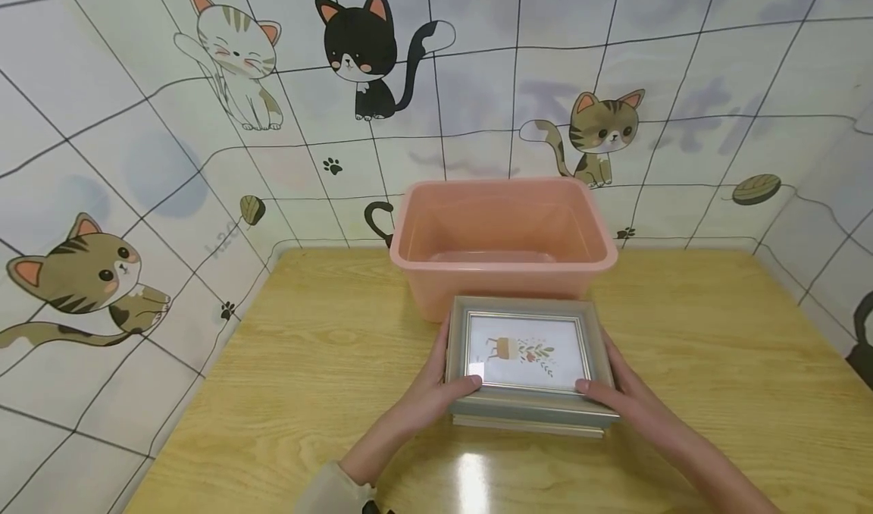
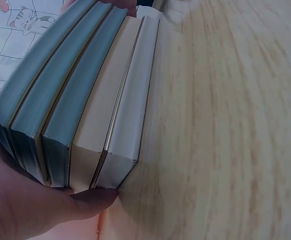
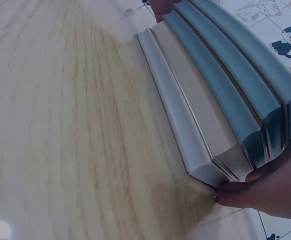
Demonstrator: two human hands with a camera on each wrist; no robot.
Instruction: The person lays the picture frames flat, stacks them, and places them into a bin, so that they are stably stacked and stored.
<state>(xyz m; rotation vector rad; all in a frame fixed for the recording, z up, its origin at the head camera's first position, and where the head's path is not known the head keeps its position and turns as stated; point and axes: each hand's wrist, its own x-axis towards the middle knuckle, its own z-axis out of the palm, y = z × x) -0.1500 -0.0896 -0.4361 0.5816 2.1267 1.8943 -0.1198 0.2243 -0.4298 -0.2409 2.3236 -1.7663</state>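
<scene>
A stack of several picture frames [image 1: 525,351] is held between my two hands in the head view. The top one shows a print of plants in a brown pot, turned sideways. My left hand [image 1: 430,393] grips the left side, thumb over the top frame's near corner. My right hand [image 1: 630,393] holds the right side the same way. In the left wrist view, three blue-green frames [image 2: 55,75] lie over a cream frame [image 2: 103,100] and a white frame [image 2: 128,115], fingers reaching down to the lowest. The right wrist view shows the white frame [image 3: 173,105] close over the tabletop.
Directly behind the stack stands a pink plastic bin [image 1: 505,266], its far side near the back wall. Wood-grain tabletop [image 1: 327,347] extends to both sides. Tiled wall covering [image 1: 470,82] with cartoon cats surrounds the table at the back and sides.
</scene>
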